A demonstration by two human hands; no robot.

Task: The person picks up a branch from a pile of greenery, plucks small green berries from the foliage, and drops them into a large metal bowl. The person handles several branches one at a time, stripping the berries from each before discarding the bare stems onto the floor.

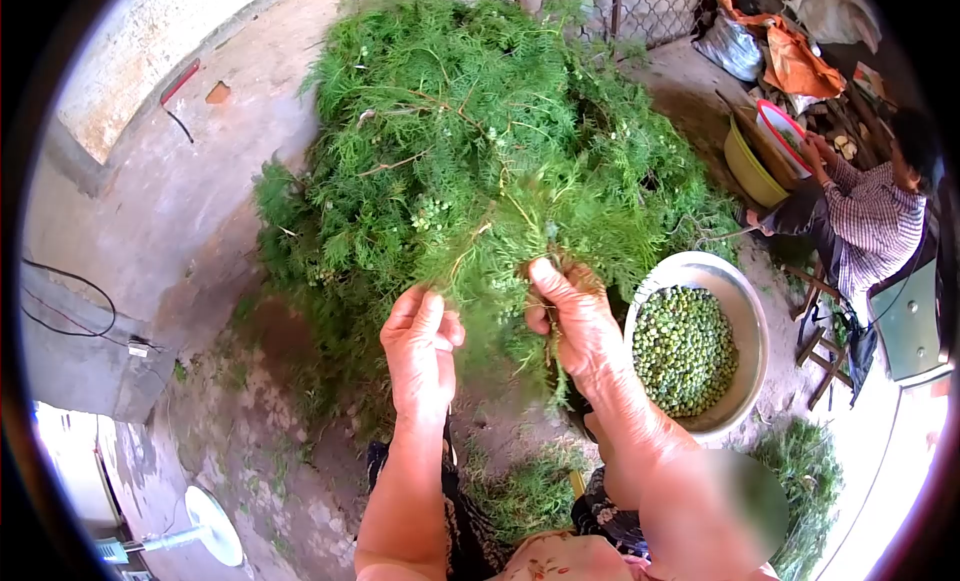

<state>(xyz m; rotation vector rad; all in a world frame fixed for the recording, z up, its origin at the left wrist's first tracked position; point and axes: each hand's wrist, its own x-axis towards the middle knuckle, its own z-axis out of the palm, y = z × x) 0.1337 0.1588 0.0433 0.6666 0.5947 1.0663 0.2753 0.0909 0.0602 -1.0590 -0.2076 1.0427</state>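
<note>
My right hand (578, 319) is closed round the stem of a feathery green branch (515, 236), which fans out ahead of the fingers and is partly blurred. To its left, my left hand (418, 343) has its thumb pressed against curled fingers at the edge of the greenery; whatever it pinches is too small to make out. Beyond both hands rises a big heap of cut evergreen branches (400, 151) with small pale green cones among them. Close by my right forearm stands a metal basin (752, 356) holding many round green cones (685, 351).
A co-worker (880, 211) sits at the right near a yellow basin (750, 171) and a red-rimmed basin (785, 131). Sacks (730, 46) lie at the back right. Stripped sprigs (795, 481) lie on the floor. A white fan (213, 526) stands at lower left.
</note>
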